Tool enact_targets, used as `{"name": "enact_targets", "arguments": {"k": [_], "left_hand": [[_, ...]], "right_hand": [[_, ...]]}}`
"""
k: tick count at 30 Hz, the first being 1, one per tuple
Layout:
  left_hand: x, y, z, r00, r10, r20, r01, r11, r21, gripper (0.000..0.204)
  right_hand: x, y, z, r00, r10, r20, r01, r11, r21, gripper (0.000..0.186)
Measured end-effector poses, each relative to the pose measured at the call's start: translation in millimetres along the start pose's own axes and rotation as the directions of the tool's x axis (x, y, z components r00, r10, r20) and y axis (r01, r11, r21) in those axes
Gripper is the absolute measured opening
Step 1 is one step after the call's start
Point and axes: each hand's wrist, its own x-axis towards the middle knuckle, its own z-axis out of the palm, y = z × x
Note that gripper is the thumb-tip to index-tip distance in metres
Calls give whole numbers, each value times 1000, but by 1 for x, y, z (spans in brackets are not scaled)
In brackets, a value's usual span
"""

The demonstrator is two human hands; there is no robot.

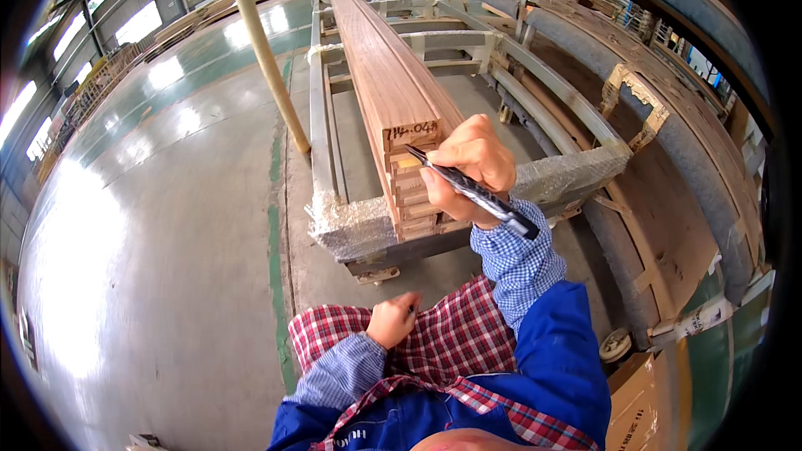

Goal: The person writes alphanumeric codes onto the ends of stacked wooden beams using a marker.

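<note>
Blk marker (482, 193), brn wood stack (390, 67)

Bright daylight, fisheye frame, black corners.
White rectangular wall windows (139, 23) blown out; strong glare on glossy grey floor (192, 284); edges bow near the rim; long brown timber stack (388, 67) crisp, far background softer.

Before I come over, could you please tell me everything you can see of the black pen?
The black pen is slim and straight, apparently glossy plastic, with pale patches along the barrel, a tapered tip and a blunt rear. It slants in the grip of the right hand. Its tip points up-left in the picture, over the near end of the stacked boards; whether it touches them, I cannot tell. Its rear shows over the checked cuff.
</note>
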Motion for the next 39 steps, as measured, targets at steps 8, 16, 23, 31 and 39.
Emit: {"name": "enact_targets", "arguments": {"k": [8, 16, 23, 31, 39], "left_hand": [[0, -8, -11, 993, -27, 112, 29, 999, -15, 29], [-2, -14, -4, 993, 20, 118, -19, 1000, -17, 25], [1, -9, -6, 986, -8, 167, 9, 1000, -1, 23], [2, -9, -5, 984, -5, 180, 10, 999, -31, 26], [2, -13, -1, 975, -23, 220, 29, 999, -22, 32]], "right_hand": [[1, -3, 4, 998, -12, 63, 18, 996, -89, 25], [1, -2, 5, 997, -18, 77, 27, 993, -111, 25], [2, -4, 7, 998, -3, 65, 11, 993, -119, 25], [0, -2, 4, 997, -6, 83, 13, 996, -88, 23], [0, -2, 4, 999, 19, 29, -16, 993, -116, 22]]}}
